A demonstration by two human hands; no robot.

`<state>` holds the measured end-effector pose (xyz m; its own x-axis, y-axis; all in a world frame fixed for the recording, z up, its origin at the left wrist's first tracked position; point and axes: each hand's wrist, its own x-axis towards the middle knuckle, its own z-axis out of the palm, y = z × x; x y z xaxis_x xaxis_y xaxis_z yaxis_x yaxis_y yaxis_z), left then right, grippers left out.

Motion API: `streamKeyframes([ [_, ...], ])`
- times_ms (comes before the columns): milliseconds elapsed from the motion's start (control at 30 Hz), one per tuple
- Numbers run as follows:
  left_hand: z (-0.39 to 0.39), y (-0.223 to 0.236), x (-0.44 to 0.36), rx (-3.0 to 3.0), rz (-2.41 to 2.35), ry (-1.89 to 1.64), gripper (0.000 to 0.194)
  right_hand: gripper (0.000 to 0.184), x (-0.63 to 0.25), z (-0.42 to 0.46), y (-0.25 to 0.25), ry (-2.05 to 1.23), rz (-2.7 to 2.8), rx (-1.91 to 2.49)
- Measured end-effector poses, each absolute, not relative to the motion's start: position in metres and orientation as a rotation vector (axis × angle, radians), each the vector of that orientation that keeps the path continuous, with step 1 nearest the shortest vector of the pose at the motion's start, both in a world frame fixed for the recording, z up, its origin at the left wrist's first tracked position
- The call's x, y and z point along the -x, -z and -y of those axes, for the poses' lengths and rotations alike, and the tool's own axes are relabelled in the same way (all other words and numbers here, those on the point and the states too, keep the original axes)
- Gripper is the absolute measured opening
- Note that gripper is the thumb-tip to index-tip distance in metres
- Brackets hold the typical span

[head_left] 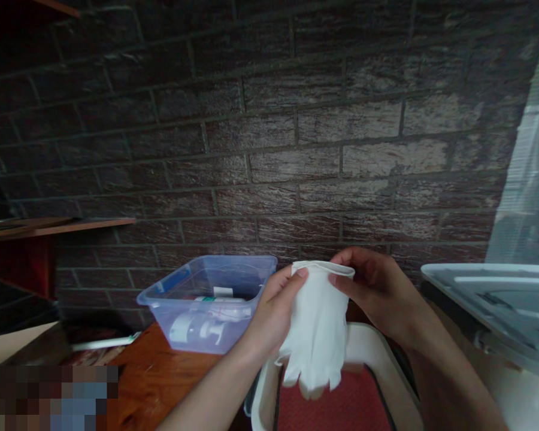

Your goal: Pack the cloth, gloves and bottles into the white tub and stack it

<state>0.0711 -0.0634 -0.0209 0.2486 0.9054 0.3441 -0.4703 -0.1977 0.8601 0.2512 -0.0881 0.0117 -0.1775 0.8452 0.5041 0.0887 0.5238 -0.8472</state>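
Note:
A white disposable glove (317,329) hangs in front of me with its fingers pointing down. My left hand (273,311) pinches the left side of its cuff between thumb and fingers. My right hand (377,293) pinches the right side of the cuff. Both hands hold the glove up above a white-rimmed seat with a red pad (336,407).
A clear plastic bin (161,296) with pump bottles (197,329) inside stands on a wooden table (157,383) to the left. A dark brick wall (269,137) fills the background. A grey plastic lid (498,299) lies at the right, wooden shelves (58,227) at the left.

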Motion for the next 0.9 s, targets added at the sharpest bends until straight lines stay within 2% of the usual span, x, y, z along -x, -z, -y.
streamKeyframes([
  [67,0.064,0.016,-0.068,-1.253,-0.448,-1.309,0.027,0.019,-0.251,0.085,-0.010,-0.742,1.575,0.776],
  [233,0.066,0.011,-0.064,-1.321,-0.422,-1.288,0.027,0.045,-0.251,0.083,-0.005,-0.702,1.615,0.860],
  [300,0.066,0.011,-0.063,-1.335,-0.431,-1.286,0.027,0.049,-0.251,0.083,-0.004,-0.700,1.652,0.934],
  [600,0.064,0.012,-0.058,-1.446,-0.482,-1.282,0.025,0.025,-0.251,0.088,-0.011,-0.871,1.673,0.817],
  [733,0.066,0.010,-0.057,-1.555,-0.566,-1.289,0.038,0.021,-0.247,0.092,-0.009,-0.885,1.717,0.810],
  [900,0.069,0.006,-0.058,-1.664,-0.689,-1.353,0.037,0.021,-0.245,0.092,-0.007,-0.782,1.759,0.867],
])
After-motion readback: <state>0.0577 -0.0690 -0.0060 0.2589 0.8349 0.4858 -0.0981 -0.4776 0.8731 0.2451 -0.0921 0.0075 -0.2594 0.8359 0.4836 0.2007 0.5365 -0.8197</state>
